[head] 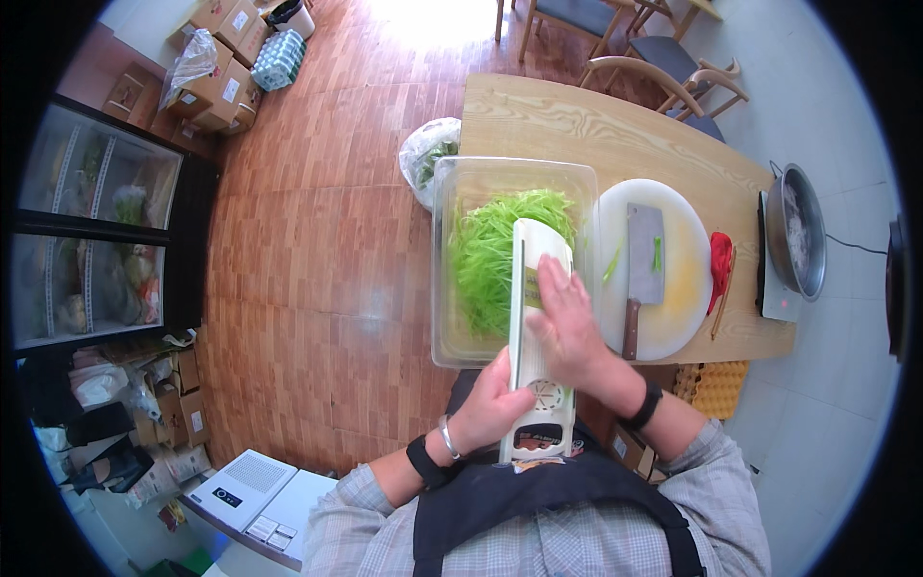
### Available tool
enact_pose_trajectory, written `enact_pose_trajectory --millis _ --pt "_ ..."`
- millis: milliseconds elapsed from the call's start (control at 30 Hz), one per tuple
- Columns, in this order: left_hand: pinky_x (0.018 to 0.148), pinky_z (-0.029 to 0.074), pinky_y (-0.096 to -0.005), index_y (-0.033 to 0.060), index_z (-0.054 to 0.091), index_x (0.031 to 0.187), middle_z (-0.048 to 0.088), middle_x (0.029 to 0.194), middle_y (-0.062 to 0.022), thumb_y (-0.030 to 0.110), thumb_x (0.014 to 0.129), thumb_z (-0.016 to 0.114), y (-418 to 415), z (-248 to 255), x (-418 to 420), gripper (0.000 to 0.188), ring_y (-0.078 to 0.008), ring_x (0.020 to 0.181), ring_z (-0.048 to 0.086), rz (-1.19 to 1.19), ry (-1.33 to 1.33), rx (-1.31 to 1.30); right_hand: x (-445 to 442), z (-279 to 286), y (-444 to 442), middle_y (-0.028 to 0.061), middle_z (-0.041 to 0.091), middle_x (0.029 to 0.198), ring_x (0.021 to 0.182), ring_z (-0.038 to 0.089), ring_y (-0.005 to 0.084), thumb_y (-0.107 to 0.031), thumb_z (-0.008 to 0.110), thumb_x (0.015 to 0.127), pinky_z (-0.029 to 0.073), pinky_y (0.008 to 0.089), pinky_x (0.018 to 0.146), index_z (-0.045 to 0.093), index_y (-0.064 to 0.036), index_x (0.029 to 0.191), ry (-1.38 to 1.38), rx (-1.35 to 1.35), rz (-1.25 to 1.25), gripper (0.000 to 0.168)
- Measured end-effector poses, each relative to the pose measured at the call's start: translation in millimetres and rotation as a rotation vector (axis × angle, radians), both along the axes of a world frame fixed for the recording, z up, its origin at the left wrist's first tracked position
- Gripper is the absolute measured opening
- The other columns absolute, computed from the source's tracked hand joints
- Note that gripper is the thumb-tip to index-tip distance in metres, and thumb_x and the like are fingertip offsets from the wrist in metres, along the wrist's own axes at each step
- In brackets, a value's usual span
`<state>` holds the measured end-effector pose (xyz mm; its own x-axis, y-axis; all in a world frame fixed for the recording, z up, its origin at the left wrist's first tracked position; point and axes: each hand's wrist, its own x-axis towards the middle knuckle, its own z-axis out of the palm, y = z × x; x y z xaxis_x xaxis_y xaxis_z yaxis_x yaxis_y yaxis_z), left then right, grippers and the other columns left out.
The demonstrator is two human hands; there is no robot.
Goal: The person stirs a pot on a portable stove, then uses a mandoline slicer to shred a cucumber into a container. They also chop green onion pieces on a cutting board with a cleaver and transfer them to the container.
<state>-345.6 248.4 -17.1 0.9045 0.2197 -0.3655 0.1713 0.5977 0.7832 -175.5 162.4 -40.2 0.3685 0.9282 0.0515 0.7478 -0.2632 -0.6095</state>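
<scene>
A white mandoline slicer (525, 360) slopes from my apron up over a clear plastic tub (441, 288). My left hand (494, 407) grips the slicer's lower body, thumb across its top face. My right hand (566, 317) lies flat on the slicer just below the blade plate, fingers stretched towards the far end; whatever may be under the palm is hidden. Fine pale-green vegetable shreds (483, 260) are heaped in the tub beneath the slicer. To the right, a cleaver (645, 252) rests on a round white cutting board (681, 288), with a green piece (657, 254) on its blade.
The tub stands at the left edge of a wooden table (533, 115). A plastic bag of greens (433, 159) sits beside it. Past the board are a red cloth (720, 267), chopsticks (723, 296) and a steel bowl (797, 231) on an electric cooker (779, 303). Chairs (656, 65) stand beyond.
</scene>
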Motion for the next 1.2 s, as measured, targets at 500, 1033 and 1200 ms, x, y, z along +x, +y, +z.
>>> enact_pose_trajectory --millis 500,1033,1200 --pt "0.106 0.049 -0.0337 -0.0041 0.041 0.145 0.059 0.136 -0.0114 -0.005 0.087 0.051 -15.0 9.1 1.0 0.059 -0.0170 0.124 0.059 0.046 -0.007 -0.057 33.1 -10.9 18.8 0.0309 0.037 0.159 0.151 0.033 0.0417 -0.044 0.040 0.110 0.022 0.0531 0.125 0.034 0.011 0.154 -0.037 0.020 -0.013 0.070" --pt "0.106 0.049 -0.0344 -0.0053 0.042 0.142 0.060 0.135 -0.0126 -0.002 0.089 0.053 -19.2 18.5 -2.8 0.055 -0.0177 0.123 0.060 -0.007 0.014 0.047 68.6 -46.3 49.4 0.0246 0.046 0.155 0.145 0.044 0.0363 -0.046 0.040 0.111 0.031 0.0436 0.121 0.045 0.001 0.153 0.271 0.059 -0.202 0.063" --pt "0.107 0.048 -0.0345 -0.0052 0.043 0.142 0.061 0.135 -0.0127 -0.002 0.089 0.054 -15.4 8.1 -7.0 0.055 -0.0183 0.124 0.059 0.024 0.022 -0.005 85.2 -22.6 58.5 0.0215 0.047 0.156 0.145 0.045 0.0287 -0.045 0.042 0.111 0.035 0.0388 0.119 0.039 0.001 0.157 0.828 0.082 -0.334 0.065"
